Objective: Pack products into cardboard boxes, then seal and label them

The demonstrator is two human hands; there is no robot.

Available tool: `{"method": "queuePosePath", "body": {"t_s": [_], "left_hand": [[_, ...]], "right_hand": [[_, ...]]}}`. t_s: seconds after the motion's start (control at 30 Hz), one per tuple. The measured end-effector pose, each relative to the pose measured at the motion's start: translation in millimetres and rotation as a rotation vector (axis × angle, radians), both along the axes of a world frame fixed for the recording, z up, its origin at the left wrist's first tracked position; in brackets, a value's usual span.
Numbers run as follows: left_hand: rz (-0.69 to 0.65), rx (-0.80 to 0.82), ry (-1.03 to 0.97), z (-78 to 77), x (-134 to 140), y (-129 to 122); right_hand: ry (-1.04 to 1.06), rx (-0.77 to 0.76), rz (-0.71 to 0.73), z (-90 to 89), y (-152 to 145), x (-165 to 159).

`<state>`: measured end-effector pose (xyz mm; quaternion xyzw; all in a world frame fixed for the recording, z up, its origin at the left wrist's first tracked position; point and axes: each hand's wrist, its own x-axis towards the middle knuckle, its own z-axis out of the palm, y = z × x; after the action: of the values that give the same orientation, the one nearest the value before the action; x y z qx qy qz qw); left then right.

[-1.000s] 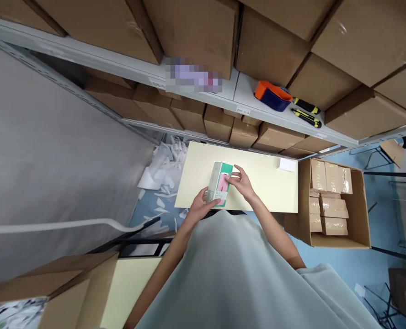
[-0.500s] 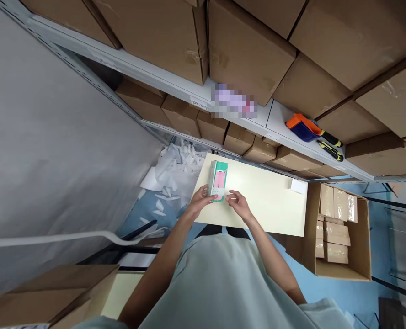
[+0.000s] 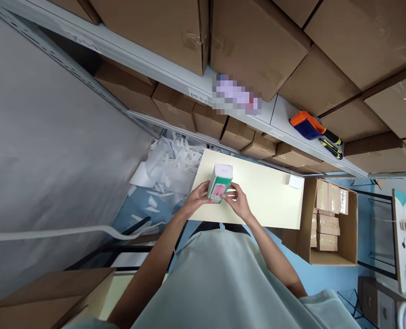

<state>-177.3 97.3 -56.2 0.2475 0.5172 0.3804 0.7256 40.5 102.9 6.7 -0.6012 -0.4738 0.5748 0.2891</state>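
Note:
A small green, white and pink carton [image 3: 220,183] is held between my two hands over the left part of a pale yellow tabletop [image 3: 258,196]. Its white end faces up and away from me. My left hand [image 3: 196,199] grips the carton's left side, thumb along the near lower edge. On the opposite side, my right hand [image 3: 236,199] has its bent fingers closed against the carton near its lower right corner. Some fingertips are hidden behind the carton.
A small white box [image 3: 295,181] lies at the table's right end. Beyond it stands an open cardboard box [image 3: 306,228] holding smaller cartons. Shelving [image 3: 175,87] with brown boxes, an orange-and-blue tape dispenser [image 3: 306,125] and a cutter [image 3: 331,149] runs behind. White scraps [image 3: 175,157] are heaped left.
The carton has tipped so that its white end now shows. My right hand, apart from the carton before, has come in and closed on it. The view has shifted slightly.

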Motion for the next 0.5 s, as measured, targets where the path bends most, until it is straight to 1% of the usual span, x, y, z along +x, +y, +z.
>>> {"method": "queuePosePath", "body": {"t_s": [0.07, 0.13, 0.23, 0.3, 0.4, 0.5], "left_hand": [[0.019, -0.039, -0.003, 0.1, -1.1, -1.3], [0.043, -0.088, 0.017, -2.9, -2.2, -0.8], [0.084, -0.180, 0.100, -12.7, -4.0, 5.4], [0.121, -0.216, 0.148, -20.0, -4.5, 12.5], [0.164, -0.217, 0.179, -27.2, -1.9, 24.3], [0.214, -0.204, 0.201, -26.4, 4.9, 33.0]], "right_hand": [[0.000, -0.001, 0.032, -11.7, 6.2, 0.1], [0.000, -0.016, 0.087, -25.4, 13.0, -1.2], [-0.025, -0.058, 0.163, -45.3, 20.4, -5.8], [-0.054, -0.071, 0.186, -55.1, 22.4, -9.2], [-0.072, -0.061, 0.189, -61.5, 20.2, -11.3], [-0.051, -0.036, 0.192, -58.6, 12.5, -7.5]]}}
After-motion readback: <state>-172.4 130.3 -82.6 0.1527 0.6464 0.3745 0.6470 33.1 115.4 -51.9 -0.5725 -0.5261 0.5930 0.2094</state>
